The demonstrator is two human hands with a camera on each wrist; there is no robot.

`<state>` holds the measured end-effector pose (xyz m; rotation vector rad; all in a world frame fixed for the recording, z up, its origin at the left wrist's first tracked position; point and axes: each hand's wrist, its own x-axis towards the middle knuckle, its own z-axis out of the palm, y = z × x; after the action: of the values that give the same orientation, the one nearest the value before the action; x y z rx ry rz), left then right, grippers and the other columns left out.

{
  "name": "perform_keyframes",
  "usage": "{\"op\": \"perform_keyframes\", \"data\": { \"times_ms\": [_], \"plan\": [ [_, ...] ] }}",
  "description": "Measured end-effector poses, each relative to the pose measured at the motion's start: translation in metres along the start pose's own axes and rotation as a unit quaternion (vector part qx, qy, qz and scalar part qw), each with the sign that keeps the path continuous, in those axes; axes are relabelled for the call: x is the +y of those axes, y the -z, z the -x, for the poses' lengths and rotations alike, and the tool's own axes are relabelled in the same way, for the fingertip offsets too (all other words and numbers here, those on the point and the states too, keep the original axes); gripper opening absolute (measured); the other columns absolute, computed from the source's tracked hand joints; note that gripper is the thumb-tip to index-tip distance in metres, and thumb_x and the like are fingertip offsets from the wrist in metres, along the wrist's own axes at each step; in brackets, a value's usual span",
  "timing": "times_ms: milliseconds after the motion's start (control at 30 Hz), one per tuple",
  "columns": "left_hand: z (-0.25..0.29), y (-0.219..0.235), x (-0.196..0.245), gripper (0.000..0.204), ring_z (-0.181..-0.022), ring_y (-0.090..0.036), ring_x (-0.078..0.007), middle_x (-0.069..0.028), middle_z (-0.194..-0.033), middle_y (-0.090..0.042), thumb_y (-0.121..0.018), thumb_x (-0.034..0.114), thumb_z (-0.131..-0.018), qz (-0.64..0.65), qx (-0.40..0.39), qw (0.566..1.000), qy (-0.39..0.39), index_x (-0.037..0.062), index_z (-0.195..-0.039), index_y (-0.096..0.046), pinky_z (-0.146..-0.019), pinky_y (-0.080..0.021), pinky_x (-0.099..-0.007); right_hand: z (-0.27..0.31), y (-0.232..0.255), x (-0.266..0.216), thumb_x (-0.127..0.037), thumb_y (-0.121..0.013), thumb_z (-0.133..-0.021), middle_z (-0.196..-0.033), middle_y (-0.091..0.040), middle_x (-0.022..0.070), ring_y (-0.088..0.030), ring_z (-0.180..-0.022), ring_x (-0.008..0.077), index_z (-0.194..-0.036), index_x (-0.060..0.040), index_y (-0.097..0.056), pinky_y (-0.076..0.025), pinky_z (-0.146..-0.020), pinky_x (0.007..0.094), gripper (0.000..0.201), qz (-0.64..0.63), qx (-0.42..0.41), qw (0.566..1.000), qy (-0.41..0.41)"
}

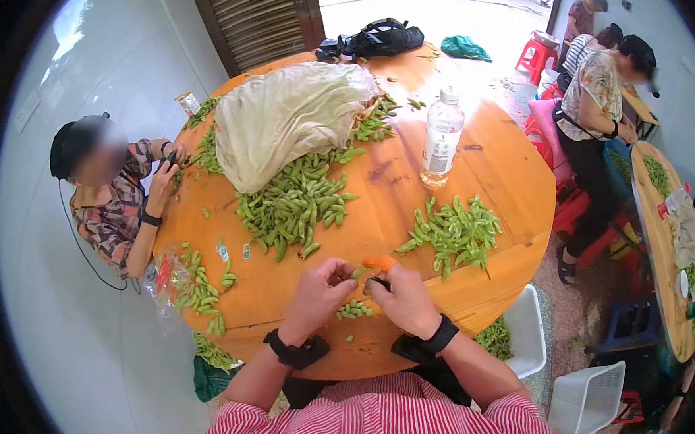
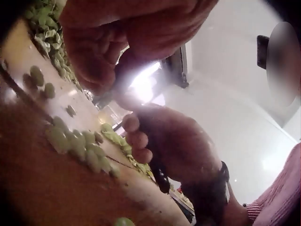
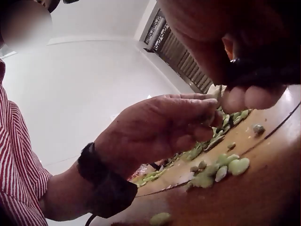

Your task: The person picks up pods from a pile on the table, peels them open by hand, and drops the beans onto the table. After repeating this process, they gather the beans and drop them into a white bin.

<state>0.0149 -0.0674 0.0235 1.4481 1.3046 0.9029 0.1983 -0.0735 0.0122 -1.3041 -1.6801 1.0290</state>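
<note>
Over the table's near edge, my left hand pinches a small green pod between thumb and fingertips. My right hand faces it closely, fingers curled round a black-handled tool whose working end is hidden. An orange cover wraps one right finger. Below the hands lies a small cluster of shelled green beans, with a few loose beans around it. Beyond the right hand is a pile of green pods; a larger heap of pods lies farther off.
A pale cloth sack covers part of the large heap. A clear bottle stands upright on the round wooden table. Another person sits at the left. White baskets stand on the floor at right.
</note>
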Motion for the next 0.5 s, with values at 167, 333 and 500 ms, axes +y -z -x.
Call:
{"op": "perform_keyframes", "data": {
  "times_ms": [167,333,500],
  "plan": [
    [0.008,-0.007,0.009,0.016,-0.069,-0.052,-0.0040,0.0034,-0.079,-0.058,-0.069,0.006,-0.086,-0.014,-0.008,1.000,-0.014,0.0005,-0.097,-0.060,-0.060,-0.044,-0.0209,-0.001,0.002,0.001,-0.010,-0.062,-0.087,-0.078,-0.064,0.0230,-0.065,-0.071,0.0356,-0.105,-0.0002,-0.063,-0.050,-0.063,0.0393,0.021,0.068,0.018,0.997,0.035],
    [0.009,-0.015,0.008,0.016,-0.066,-0.053,-0.0068,0.0011,-0.077,-0.058,-0.069,0.005,-0.084,-0.018,0.017,0.999,-0.034,0.0002,-0.094,-0.059,-0.059,-0.045,-0.0229,0.000,0.005,-0.003,-0.011,-0.061,-0.087,-0.078,-0.063,0.0254,-0.063,-0.074,0.0414,-0.100,0.0002,-0.063,-0.050,-0.064,0.0437,0.017,0.073,0.025,0.996,0.053],
    [0.008,-0.018,0.004,0.015,-0.065,-0.056,-0.0145,-0.0062,-0.075,-0.057,-0.068,0.002,-0.081,-0.175,0.049,0.965,-0.187,0.0001,-0.090,-0.056,-0.059,-0.046,-0.0276,0.000,0.004,-0.007,-0.010,-0.058,-0.087,-0.076,-0.061,0.0257,-0.063,-0.075,0.0429,-0.100,-0.0010,-0.062,-0.050,-0.064,0.0463,0.016,0.087,0.033,0.992,0.082]
  ]
}}
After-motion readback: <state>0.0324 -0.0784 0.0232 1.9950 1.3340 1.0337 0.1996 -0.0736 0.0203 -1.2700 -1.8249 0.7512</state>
